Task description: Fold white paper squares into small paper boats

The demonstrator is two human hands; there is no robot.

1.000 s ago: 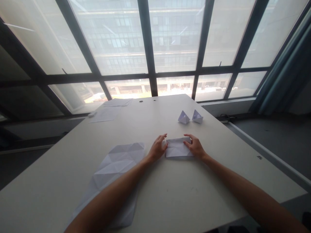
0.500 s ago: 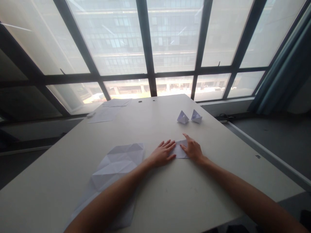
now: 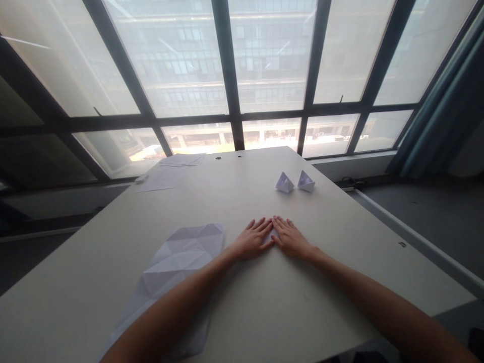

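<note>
Both palms lie flat over a small folded sheet of white paper (image 3: 269, 235) on the table, so most of it is hidden. My left hand (image 3: 252, 241) presses on its left part with fingers outstretched. Against it from the right rests my right hand (image 3: 290, 239), also flat, its fingertips close to the left hand's. Beyond the hands stand two folded paper boats (image 3: 285, 183), side by side. A large creased sheet of paper (image 3: 181, 262) lies to the left, partly beneath my left forearm.
The white table (image 3: 242, 307) stretches toward a wall of windows (image 3: 272, 60). Loose flat sheets of paper (image 3: 162, 177) lie at its far left corner. A small dark disc (image 3: 218, 158) sits near the far edge. A blue curtain (image 3: 423, 121) hangs at the right.
My right hand has moved left and flattened over the folded paper, covering most of what showed before. My left hand has stayed in place.
</note>
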